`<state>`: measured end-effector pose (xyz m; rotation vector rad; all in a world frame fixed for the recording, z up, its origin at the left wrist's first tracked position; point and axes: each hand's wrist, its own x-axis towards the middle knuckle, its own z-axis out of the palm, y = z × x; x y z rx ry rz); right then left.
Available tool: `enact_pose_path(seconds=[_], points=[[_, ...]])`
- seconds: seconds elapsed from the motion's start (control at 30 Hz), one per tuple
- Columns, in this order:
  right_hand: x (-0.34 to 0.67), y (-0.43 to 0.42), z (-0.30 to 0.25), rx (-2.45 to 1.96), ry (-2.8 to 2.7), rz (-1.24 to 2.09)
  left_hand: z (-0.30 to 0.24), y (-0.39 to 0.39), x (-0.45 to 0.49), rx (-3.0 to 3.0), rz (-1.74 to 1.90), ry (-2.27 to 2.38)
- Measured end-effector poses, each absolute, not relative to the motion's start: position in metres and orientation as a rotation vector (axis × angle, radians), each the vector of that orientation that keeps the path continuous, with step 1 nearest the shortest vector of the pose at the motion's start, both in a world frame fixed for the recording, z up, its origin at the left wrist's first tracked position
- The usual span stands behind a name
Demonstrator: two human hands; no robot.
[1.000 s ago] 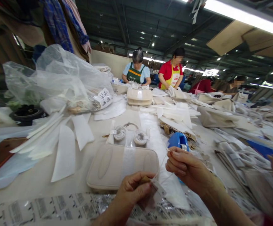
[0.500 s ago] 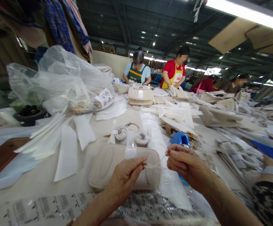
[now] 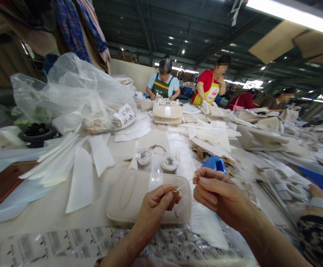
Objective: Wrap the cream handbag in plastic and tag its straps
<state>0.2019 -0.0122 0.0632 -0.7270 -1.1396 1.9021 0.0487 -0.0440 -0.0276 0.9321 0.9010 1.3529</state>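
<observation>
My left hand [image 3: 153, 205] is closed, thumb and forefinger pinching a small brown tag [image 3: 173, 203] with a knotted cream string [image 3: 188, 181]. To the right, the bent fingers of my right hand [image 3: 219, 191] pinch the string's other end, and the string runs between both hands. Beneath them a beige handbag [image 3: 133, 202] lies flat on the table, with a strip of clear tape [image 3: 157, 178] across its far edge. Two wrapped strap coils [image 3: 144, 157] sit just beyond the bag.
A blue tape dispenser [image 3: 216, 163] stands behind my right hand. White padding strips [image 3: 79, 181] and a phone [image 3: 7, 181] lie to the left, near a clear plastic bag [image 3: 78, 89]. Another person's forearm [image 3: 321, 198] reaches in at right. Two co-workers stand across the table.
My left hand has turned, bringing the brown tag into view. My right hand has shifted slightly left and up with the string. Across the table, the co-worker in red has raised a hand.
</observation>
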Motion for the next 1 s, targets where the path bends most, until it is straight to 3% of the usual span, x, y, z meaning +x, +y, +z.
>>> enact_pose_path(seconds=[0.47, 0.73, 1.0], points=[[0.201, -0.014, 0.073, -0.694, -1.181, 1.908, -0.03, -0.038, 0.036, 1.209, 1.279, 0.908], [0.195, -0.011, 0.066, -0.75, -1.202, 1.937, -0.005, -0.038, -0.018, 1.277, 0.698, 0.784], [0.189, -0.013, 0.068, -0.784, -1.231, 1.916, -0.014, -0.045, -0.013, 1.144, 0.864, 0.522]])
